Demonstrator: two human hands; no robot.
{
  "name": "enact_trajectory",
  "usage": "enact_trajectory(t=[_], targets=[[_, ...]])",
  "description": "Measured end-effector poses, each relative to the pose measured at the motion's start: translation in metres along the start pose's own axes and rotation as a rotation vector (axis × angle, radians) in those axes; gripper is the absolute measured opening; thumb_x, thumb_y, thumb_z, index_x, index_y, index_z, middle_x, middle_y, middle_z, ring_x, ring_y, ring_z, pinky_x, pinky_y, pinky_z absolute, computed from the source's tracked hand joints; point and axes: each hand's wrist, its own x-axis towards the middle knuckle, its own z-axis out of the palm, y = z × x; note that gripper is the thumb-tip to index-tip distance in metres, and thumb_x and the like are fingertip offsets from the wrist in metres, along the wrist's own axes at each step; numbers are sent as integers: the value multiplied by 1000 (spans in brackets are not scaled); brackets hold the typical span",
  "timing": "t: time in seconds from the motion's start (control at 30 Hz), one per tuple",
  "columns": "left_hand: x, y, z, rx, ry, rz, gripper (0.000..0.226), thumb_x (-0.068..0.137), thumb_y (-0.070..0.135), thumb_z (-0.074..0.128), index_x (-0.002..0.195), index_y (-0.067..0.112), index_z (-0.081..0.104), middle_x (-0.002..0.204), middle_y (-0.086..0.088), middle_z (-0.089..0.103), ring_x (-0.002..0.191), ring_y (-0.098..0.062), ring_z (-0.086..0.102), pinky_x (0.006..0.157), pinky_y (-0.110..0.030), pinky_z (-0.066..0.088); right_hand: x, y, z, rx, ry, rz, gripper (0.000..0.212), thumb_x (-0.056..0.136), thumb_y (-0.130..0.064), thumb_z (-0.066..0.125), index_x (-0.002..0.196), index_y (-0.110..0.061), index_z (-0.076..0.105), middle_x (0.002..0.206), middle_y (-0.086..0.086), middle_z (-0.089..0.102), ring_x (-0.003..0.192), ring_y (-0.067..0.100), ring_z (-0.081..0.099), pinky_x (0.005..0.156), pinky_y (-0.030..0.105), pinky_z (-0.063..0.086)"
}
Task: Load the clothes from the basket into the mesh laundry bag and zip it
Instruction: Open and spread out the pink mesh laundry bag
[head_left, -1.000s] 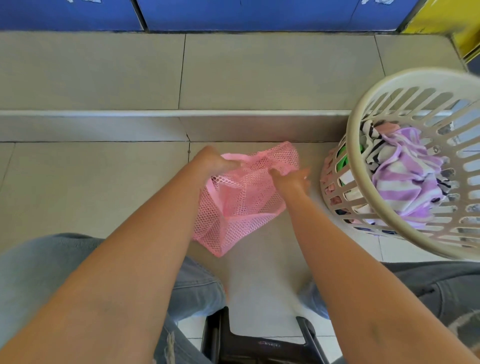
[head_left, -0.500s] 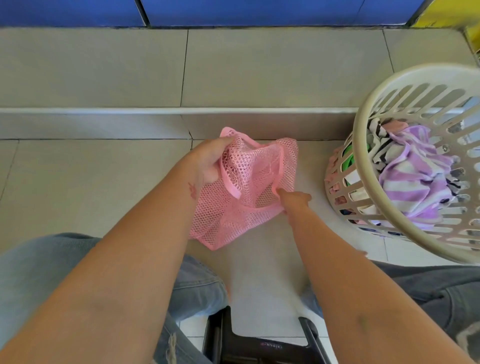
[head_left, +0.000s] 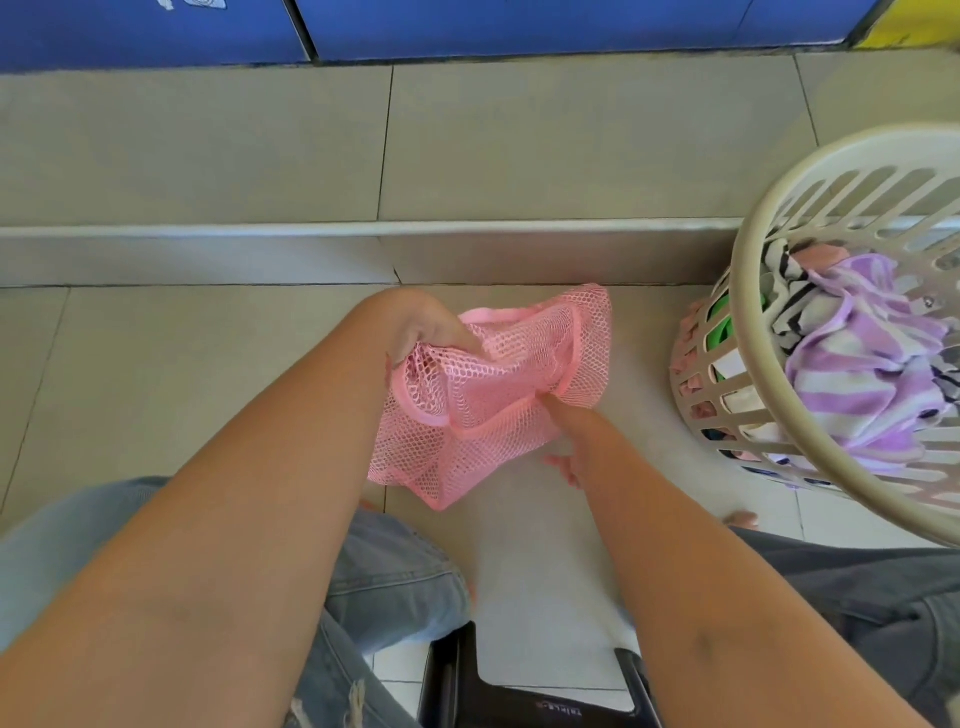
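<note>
Gripping pink mesh bag (head_left: 488, 400) rim, left hand (head_left: 421, 327) fingers closed, right hand (head_left: 571, 431) fingers pushed inside, grip unclear

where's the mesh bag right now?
Head view, centre: the pink mesh bag is held above the tiled floor, left hand gripping its rim, right hand at its opening, left of the basket.
</note>
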Motion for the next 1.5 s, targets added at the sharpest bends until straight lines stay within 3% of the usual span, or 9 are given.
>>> enact_trajectory(t=[0.13,0.47,0.73,0.8,0.9,1.1,1.27,1.4,1.5], targets=[[10,-9,0,-173,-31,91,43,88,23,71,124,3,58,117,-14,69,107,-32,67,101,-51,50,1,3,6,85,-56,-53,16,85,-5,66,81,-15,55,72,1,55,52,10,44,30,10,31],[16,-3,-4,-1150,221,459,21,98,-2,44,93,5,63,75,-9,62,68,-24,61,76,-38,53,-32,-51,-13,153,61,-572,27,85,-1,38,70,-21,47,71,-1,50,62,14,40,54,25,28],[-21,18,-28,-1663,385,908,10,88,15,50,78,14,49,72,-6,52,66,-22,56,66,-34,47,-95,-94,-25,272,226,-945,29,89,5,41,77,-19,50,75,-6,55,67,7,46,64,22,38],[-26,19,-32,-1569,448,946,13,81,26,57,75,17,49,72,-7,51,67,-20,52,64,-32,43,-95,-89,-26,242,271,-966,22,88,4,42,82,-15,52,76,-3,55,68,9,45,65,24,37],[-20,7,-21,-850,642,682,40,83,43,70,109,14,64,106,-12,69,86,-21,66,76,-36,57,-85,-73,-27,158,314,-928,14,85,2,44,86,-9,54,86,7,62,72,14,48,65,30,39],[10,-28,10,105,622,126,36,93,10,59,128,1,56,121,-17,63,105,-33,65,91,-38,54,-59,-32,-31,-95,498,-618,17,92,-11,44,89,-24,55,94,2,64,81,25,61,75,38,51],[20,-32,9,-460,704,127,29,92,10,54,120,7,60,108,-11,66,98,-31,67,88,-38,55,-50,-15,-35,-204,469,-361,30,91,-15,46,120,-14,53,120,13,58,100,37,61,92,51,50],[13,-16,-4,-1127,474,237,30,94,15,44,116,7,63,87,-7,63,80,-21,61,75,-34,48,-58,-15,-36,-409,434,-260,51,92,-20,52,140,-12,35,137,15,45,122,37,49,100,50,42],[0,2,0,-1143,321,304,11,89,13,54,83,8,62,72,-5,59,63,-21,59,72,-31,49,-68,-23,-31,-495,466,-365,60,88,-24,60,140,-12,31,138,14,44,123,34,47,99,48,42]])
